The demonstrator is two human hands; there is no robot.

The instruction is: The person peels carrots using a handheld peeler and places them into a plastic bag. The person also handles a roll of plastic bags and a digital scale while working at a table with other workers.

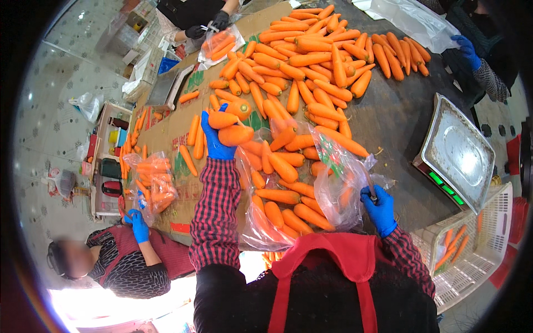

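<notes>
My left hand [217, 143], in a blue glove, is shut around a few carrots [235, 135]. Their thick ends point towards the right, above the table. In my right hand [381, 212], gloved alike, is a slender knife-like tool [369, 183]; its far end lies against clear plastic and I cannot tell its exact form. Between my hands a large clear plastic bag [339, 195] with green print lies spread, its mouth wide. Several loose carrots [283, 166] rest in and on it. Beyond them rises a big heap of carrots [308, 54].
A digital scale [458, 154] stands at right, above a white plastic crate [479, 254] with carrots. Another scale [168, 87] is at far left. Co-workers' gloved hands [139, 227] are at left, top and upper right. A filled bag [156, 181] lies left on the cardboard [166, 137].
</notes>
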